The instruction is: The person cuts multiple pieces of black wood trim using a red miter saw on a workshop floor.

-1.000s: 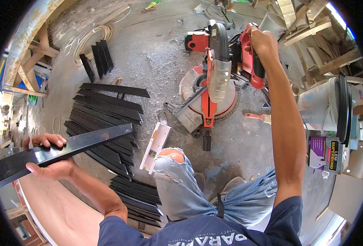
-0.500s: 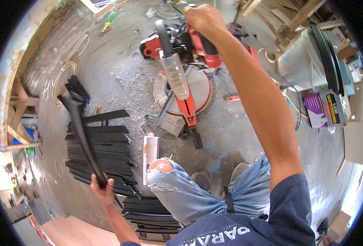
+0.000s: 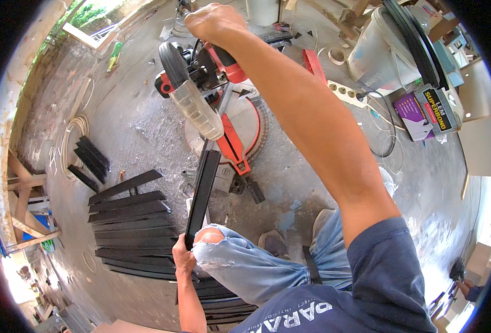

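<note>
My left hand (image 3: pixel 184 258) is closed around the near end of a long black strip (image 3: pixel 203 191). The strip's far end reaches the base of a red and black miter saw (image 3: pixel 231 136), beside its clear blade guard (image 3: pixel 195 109). My right hand (image 3: pixel 215 25) is curled into a grip at the top of the raised saw head; the hand and forearm hide much of what it grasps. To the left of my knee lies a row of similar black strips (image 3: pixel 132 225) on the floor, and more strips (image 3: pixel 223 302) lie partly hidden beside my leg.
Short black pieces (image 3: pixel 92 155) lie by a coiled pale cable (image 3: pixel 71 139). A green-handled tool (image 3: pixel 114 55) is at the far left. On the right stand a white bucket (image 3: pixel 376 55), a purple box (image 3: pixel 414 114) and a power strip (image 3: pixel 345 92). Another person's arm (image 3: pixel 468 289) shows lower right.
My left hand has swung the black strip rightward, from above the floor strips to the saw base. The right hand stays at the saw head. The whole view has shifted.
</note>
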A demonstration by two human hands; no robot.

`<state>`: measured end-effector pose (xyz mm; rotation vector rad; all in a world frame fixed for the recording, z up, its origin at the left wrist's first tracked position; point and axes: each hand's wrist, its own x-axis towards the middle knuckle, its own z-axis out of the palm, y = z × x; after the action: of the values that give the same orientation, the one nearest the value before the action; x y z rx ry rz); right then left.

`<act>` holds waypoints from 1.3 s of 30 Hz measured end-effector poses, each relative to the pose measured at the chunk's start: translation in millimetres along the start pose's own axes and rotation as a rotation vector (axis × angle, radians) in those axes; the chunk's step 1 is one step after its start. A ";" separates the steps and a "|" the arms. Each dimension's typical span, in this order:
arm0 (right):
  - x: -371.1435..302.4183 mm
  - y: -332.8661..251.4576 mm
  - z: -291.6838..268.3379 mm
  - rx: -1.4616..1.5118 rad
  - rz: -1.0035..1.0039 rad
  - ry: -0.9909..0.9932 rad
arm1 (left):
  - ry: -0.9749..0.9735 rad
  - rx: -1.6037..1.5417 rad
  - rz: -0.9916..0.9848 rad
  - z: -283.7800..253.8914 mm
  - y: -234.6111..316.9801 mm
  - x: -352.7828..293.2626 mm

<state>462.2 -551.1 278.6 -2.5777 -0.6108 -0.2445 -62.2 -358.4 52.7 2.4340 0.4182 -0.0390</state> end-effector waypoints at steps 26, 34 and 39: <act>-14.5 -21.8 -18.1 0.383 0.447 -0.115 | 0.086 0.156 -0.036 56.0 3.1 91.0; -23.8 -18.4 -26.2 0.432 0.420 -0.095 | 0.293 0.074 0.098 37.6 75.5 184.5; -29.8 -19.4 -32.4 0.495 0.426 -0.110 | -0.004 0.189 -0.263 45.3 91.4 230.6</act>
<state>424.9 -562.9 306.6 -2.1743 -0.1197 0.1733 188.1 -387.0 42.2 2.5454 0.7610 -0.2055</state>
